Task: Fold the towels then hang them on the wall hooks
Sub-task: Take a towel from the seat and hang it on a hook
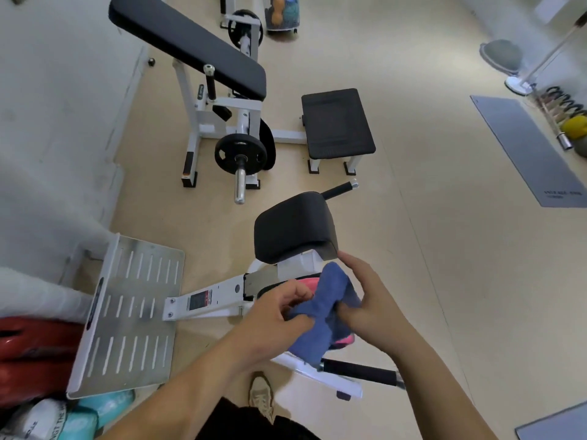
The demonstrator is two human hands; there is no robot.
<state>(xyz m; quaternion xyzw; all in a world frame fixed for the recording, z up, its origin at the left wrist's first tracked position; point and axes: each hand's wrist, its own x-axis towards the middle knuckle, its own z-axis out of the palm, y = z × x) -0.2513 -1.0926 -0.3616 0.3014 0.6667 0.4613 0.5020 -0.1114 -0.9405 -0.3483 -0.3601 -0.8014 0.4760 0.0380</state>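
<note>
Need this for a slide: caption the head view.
Left hand and right hand grip a blue towel above a pink cloth.

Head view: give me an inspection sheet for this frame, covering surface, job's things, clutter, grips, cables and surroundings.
Surface: beige floor; no table.
Job's things: blue towel bunched, held above a white machine frame; pink cloth partly hidden beneath; wall hooks not seen.
Clutter: red object and teal items at lower left.
Grips: left hand and right hand both grip the blue towel.
Cables: nothing seen.
Surroundings: padded bench, weight plate, grey mat.
</note>
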